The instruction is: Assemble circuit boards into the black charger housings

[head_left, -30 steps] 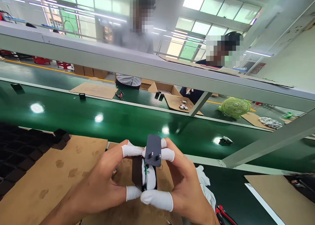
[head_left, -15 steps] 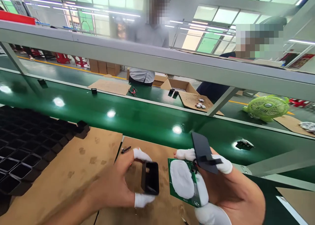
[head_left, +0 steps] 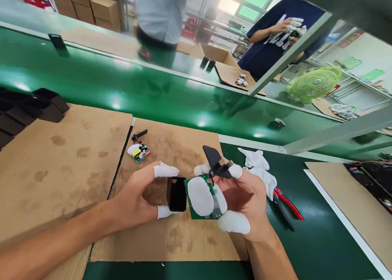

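My left hand (head_left: 141, 192), with white finger cots on thumb and finger, grips a small black plastic case (head_left: 177, 195) whose open end faces right. In my right hand (head_left: 241, 198), also in white finger cots, is a green circuit board (head_left: 200, 198) with a large white pad of compound on it. A black end cap (head_left: 217, 161) joined to the board by short wires is held there too, tilted above it. The board's left edge is right beside the case's mouth; whether they touch I cannot tell.
Another circuit board (head_left: 139, 151) lies on the cardboard (head_left: 171, 241). Black cases (head_left: 49, 104) stand at left. Red-and-black pliers (head_left: 286, 208) and a white glove (head_left: 259, 167) lie at right. Beyond the green belt (head_left: 153, 96) are two people and a green fan (head_left: 315, 84).
The view has tilted down. My hands have come closer together, bringing the board's edge up to the case's mouth. The black cap stays in my right hand.
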The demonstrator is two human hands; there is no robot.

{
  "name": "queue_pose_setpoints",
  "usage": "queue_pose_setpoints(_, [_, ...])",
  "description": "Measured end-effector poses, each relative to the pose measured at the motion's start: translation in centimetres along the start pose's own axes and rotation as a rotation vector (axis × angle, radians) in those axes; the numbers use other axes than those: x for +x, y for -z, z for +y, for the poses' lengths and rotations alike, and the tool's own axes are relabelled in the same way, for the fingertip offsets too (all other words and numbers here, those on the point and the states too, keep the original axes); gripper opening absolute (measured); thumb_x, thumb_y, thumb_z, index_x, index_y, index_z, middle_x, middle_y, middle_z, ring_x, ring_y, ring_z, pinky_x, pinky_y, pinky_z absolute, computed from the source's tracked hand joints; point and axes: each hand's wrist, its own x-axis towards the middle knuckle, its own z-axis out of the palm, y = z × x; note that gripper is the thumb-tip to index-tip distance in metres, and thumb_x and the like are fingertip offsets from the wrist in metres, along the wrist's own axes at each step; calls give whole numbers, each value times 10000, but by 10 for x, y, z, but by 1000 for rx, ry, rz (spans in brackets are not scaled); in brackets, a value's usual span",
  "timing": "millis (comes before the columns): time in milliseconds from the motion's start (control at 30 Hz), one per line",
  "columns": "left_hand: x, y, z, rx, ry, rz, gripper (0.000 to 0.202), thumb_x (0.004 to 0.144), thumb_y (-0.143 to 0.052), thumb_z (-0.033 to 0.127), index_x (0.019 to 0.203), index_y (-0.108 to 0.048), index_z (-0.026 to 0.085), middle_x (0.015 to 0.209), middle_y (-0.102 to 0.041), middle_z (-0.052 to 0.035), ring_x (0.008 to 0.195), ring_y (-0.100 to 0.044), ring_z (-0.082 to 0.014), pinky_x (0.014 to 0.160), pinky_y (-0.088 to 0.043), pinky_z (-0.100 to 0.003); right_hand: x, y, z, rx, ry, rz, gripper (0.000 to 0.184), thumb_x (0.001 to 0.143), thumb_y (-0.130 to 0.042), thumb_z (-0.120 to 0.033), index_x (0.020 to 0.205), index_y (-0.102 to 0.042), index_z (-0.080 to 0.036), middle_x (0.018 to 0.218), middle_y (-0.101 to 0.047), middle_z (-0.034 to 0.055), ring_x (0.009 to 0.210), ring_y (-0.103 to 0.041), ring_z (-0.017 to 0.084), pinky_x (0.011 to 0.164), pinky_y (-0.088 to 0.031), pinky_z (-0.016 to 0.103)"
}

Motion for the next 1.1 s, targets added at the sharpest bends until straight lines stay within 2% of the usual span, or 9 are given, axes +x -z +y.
queue_pose_setpoints(100, [0,1,0,24,-80,-9,603,843,-960,148,1392,-724,233,1275,-841,-108,1145,-836,-291,1004,-672,-396,-3,-7,-6,-41,-1,-7,551,771,-1082,-506,1271,-891,-376,1163,-858,97,1083,-834,378,955,-730,557])
queue_pose_setpoints(167, [0,1,-2,15,-117,-19,609,843,-966,145,1394,-727,241,1287,-838,-114,1157,-837,-299,1005,-676,-402,-5,-10,-8,-101,-7,5,546,748,-1096,-502,1235,-899,-354,1123,-855,99,986,-835,356,847,-745,513])
queue_pose_setpoints(233, [0,0,-3,-5,-128,-17,612,854,-963,145,1407,-725,256,1298,-833,-119,1168,-837,-310,1001,-681,-417,-7,-11,-9,-171,7,1,529,719,-1118,-471,1178,-906,-312,1076,-853,103,928,-828,341,807,-747,498])
queue_pose_setpoints(400, [1,-1,-4,-21,-117,-6,625,854,-970,140,1416,-732,276,1293,-830,-121,1141,-833,-314,969,-683,-426,-8,-10,-7,-263,39,-30,553,728,-1121,-427,1214,-896,-289,1058,-839,93,872,-813,314,848,-745,509])
queue_pose_setpoints(533, [0,0,-3,-8,-92,-18,598,845,-948,119,1392,-744,250,1250,-824,-108,1057,-828,-278,942,-668,-393,-8,-10,-4,-280,52,-63,592,725,-1125,-355,1267,-887,-336,1095,-836,76,981,-819,333,930,-736,520])
queue_pose_setpoints(633, [0,0,-4,-18,-61,-37,619,833,-946,109,1401,-743,248,1244,-812,-102,1088,-821,-286,948,-658,-393,-8,-12,-3,-276,63,-76,645,734,-1122,-305,1323,-866,-371,1128,-839,65,1022,-810,326,981,-721,528])
queue_pose_setpoints(767, [1,0,-6,-29,-60,-35,641,827,-939,90,1410,-734,262,1247,-806,-94,1100,-808,-287,956,-644,-404,-7,-13,-1,-297,75,-86,670,733,-1122,-281,1341,-852,-362,1091,-834,56,970,-810,314,950,-720,521])
queue_pose_setpoints(900, [1,-1,-6,-33,-94,-23,677,808,-944,78,1419,-729,278,1205,-797,-67,1032,-798,-254,878,-629,-360,-6,-12,0,-312,106,-125,597,756,-1107,-235,1288,-848,-311,1008,-827,38,898,-803,282,912,-725,478])
queue_pose_setpoints(1100, [2,-1,-5,-10,-75,-15,640,812,-956,96,1383,-734,280,1179,-797,-50,1002,-792,-242,864,-612,-358,-6,-12,2,-330,139,-127,628,745,-1107,-191,1303,-836,-291,1009,-837,38,909,-809,284,916,-725,468])
